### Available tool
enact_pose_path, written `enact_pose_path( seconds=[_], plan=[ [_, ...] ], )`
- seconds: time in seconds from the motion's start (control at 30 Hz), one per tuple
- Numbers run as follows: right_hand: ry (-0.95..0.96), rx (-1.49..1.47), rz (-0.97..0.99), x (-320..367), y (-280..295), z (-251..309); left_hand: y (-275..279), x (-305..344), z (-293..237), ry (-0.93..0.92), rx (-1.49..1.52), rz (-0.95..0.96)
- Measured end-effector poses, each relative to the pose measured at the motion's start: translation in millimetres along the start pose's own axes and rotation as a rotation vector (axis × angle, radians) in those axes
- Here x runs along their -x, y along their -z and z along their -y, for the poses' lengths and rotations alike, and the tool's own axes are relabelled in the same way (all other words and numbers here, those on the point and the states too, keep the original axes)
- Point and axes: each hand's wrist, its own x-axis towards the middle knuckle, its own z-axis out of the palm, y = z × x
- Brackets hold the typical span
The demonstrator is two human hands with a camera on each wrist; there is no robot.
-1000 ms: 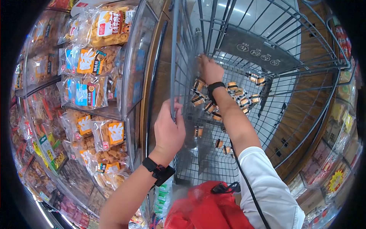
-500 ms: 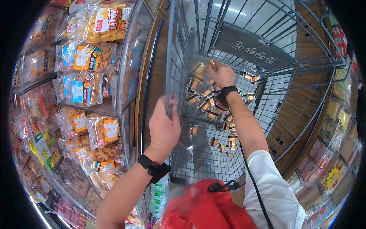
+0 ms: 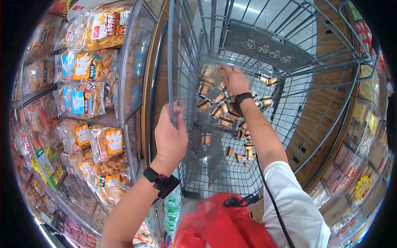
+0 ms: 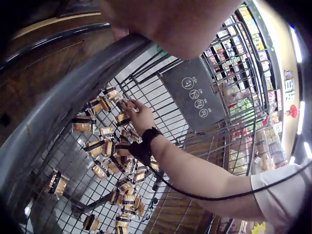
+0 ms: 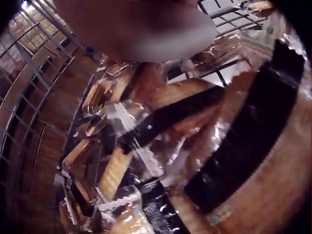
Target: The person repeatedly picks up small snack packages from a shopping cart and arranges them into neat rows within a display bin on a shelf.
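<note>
My left hand (image 3: 171,132) grips the grey side rail (image 3: 170,53) of the wire shopping cart. In the left wrist view this hand (image 4: 175,24) fills the top, blurred, above the rail. Inside the cart, my right hand (image 3: 237,81) reaches down with bent fingers among small clear-wrapped tan snacks with dark bands (image 3: 225,120). Its fingertips (image 4: 127,104) lie beside several packets; whether they pinch one cannot be told. The right wrist view shows packets (image 5: 183,102) very close under the blurred hand (image 5: 141,29).
Shelves of bagged snacks (image 3: 92,103) rise along the left side. More goods (image 3: 359,165) stand on the right beyond the cart. A dark panel with symbols (image 3: 266,48) spans the cart's far part. A red mesh bag (image 3: 223,225) lies against the body, and a black cord (image 3: 271,198) runs down the right arm.
The cart, shelves and left hand have shifted left in the head view. My right hand has moved from the cart's left side rightward among the packets; the left hand keeps its grip.
</note>
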Motion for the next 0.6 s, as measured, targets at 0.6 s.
enact_pose_path(
  seconds=[0.6],
  plan=[
    [0.074,0.222,0.042,-31.2,-25.1,8.7,-2.2,-0.6,5.1,0.005,0.034,-0.004]
  ],
)
